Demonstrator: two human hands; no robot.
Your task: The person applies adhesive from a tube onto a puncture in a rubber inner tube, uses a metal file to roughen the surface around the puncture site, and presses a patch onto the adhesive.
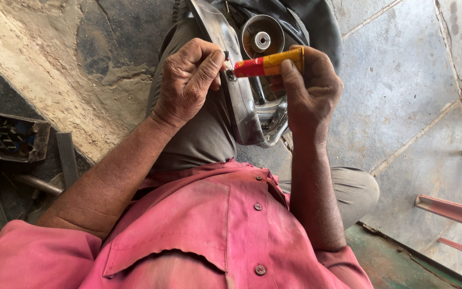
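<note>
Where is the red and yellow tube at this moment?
In the head view, the red and yellow tube sits upper centre, held in the right hand, its red end by the left hand at the metal wheel rim.

the floor [402, 80] is grey stone slabs with pale joints, rough and patched with cement at the left. on it lie a shallow tray of small parts [9, 136], a flat file [68, 159] and reddish metal bars [450, 211].
</note>
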